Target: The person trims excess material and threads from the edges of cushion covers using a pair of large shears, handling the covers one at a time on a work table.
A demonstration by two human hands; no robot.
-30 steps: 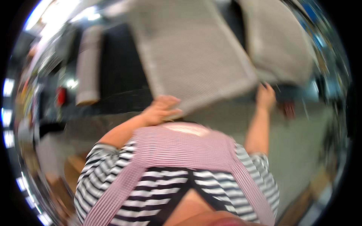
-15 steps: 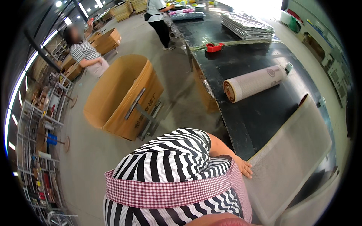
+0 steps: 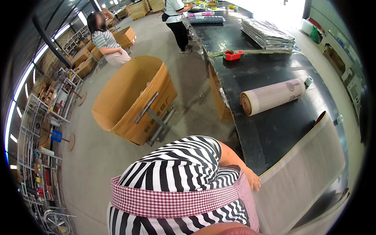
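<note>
Flat mat (image 3: 301, 176): grey woven sheet at 4 o'clock, lying on the black table (image 3: 274, 129), its near edge hanging past the table's front edge.
Hand on mat (image 3: 253, 181): one hand shows, at the mat's near-left corner; whether it is your left or right is hard to tell, since the arm comes from behind your striped torso. Fingers curl at the edge; a firm pinch or a mere touch cannot be told.
Other hand: not in view.
Rolled mat (image 3: 273, 96): at 1 o'clock, lying well apart from the flat one.
Tape dispenser (image 3: 233, 55): red, at 12 o'clock, beyond the roll.
Stack of sheets (image 3: 267, 35): far end of the table.
Cardboard bin (image 3: 135, 100): at 10 o'clock, on the floor.
Handling note: you would do well to take the corner fully between thumb and fingers and keep the edge square to the table, so the weave does not skew or slide off.
</note>
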